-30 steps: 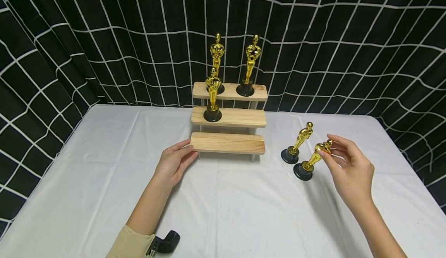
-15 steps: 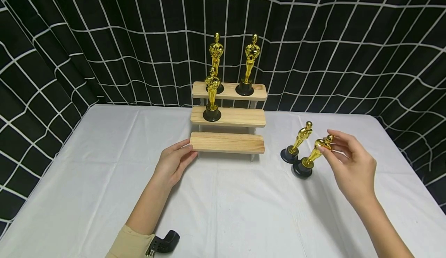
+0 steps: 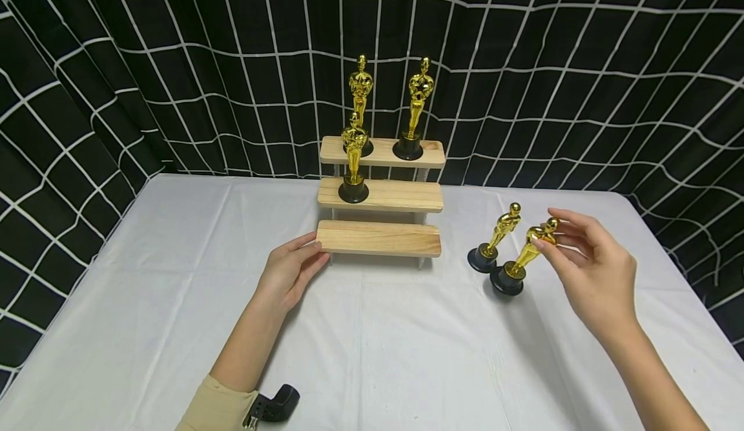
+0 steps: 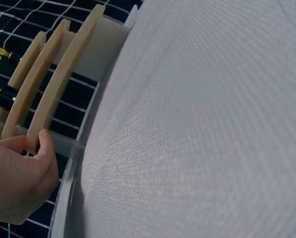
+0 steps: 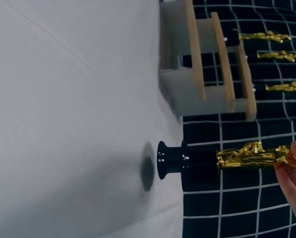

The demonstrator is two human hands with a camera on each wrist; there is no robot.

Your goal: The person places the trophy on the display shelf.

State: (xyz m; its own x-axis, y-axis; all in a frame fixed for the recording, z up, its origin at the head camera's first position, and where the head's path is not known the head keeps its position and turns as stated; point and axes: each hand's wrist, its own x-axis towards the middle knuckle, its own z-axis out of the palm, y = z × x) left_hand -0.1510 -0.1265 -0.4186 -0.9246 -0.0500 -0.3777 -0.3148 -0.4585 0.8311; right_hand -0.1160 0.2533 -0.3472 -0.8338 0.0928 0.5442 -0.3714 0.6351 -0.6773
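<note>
My right hand (image 3: 601,276) pinches a gold trophy statuette (image 3: 510,277) with a round black base by its upper body, thumb on the near side. In the right wrist view its base (image 5: 168,159) hangs a little above the cloth, apart from its shadow. Close behind it, a second statuette (image 3: 485,256) stands on the table. My left hand (image 3: 290,273) holds the left end of the lowest board (image 3: 379,238) of a three-step wooden display stand. The left wrist view shows the thumb and fingers (image 4: 46,144) at that board's end.
Two statuettes stand on the top board (image 3: 383,150), one left (image 3: 361,88) and one right (image 3: 416,105). Another statuette (image 3: 354,153) stands at the left of the middle board (image 3: 407,196). A white cloth (image 3: 372,353) covers the table; a black curtain with white grid lines (image 3: 232,75) hangs behind.
My right hand has moved slightly up and to the right, and the pinched statuette has risen with it. My left hand keeps its place on the lowest board.
</note>
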